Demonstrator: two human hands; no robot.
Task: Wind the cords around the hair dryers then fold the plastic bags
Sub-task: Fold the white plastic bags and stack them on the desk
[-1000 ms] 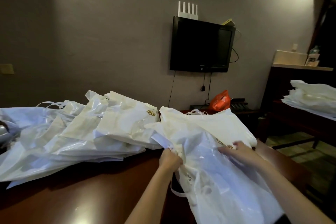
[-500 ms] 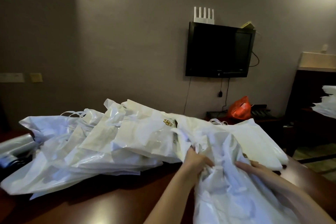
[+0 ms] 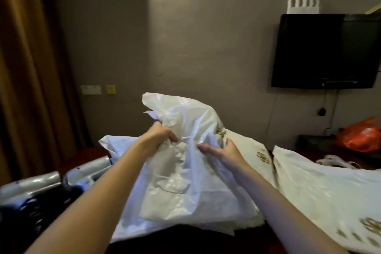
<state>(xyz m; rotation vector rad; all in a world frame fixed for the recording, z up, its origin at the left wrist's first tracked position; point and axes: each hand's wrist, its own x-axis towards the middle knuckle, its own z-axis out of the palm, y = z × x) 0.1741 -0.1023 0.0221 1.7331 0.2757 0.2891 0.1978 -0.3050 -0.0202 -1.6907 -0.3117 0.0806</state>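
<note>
White plastic bag [image 3: 185, 181] is lifted at centre, its lower part draped over the near table edge; left hand [image 3: 159, 137] clenches its bunched top; right hand [image 3: 223, 152] lies flat-fingered against its side, gripping nothing; advise shaking it flat, aligning edges before creasing; further bags [image 3: 321, 187] lie far right.

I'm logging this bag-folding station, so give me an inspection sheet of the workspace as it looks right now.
Surface: dark table, mostly covered.
Job's things: white bag lifted, crumpled; more bags lying to the right. Dark, blurred items at left, hair dryers not identifiable.
Clutter: orange bag at far right.
Hands: left hand grips the bag's top; right hand touches it, fingers straight.
Cables: cords hang below the TV.
Surroundings: grey wall, curtain at left, white router above the TV.
</note>
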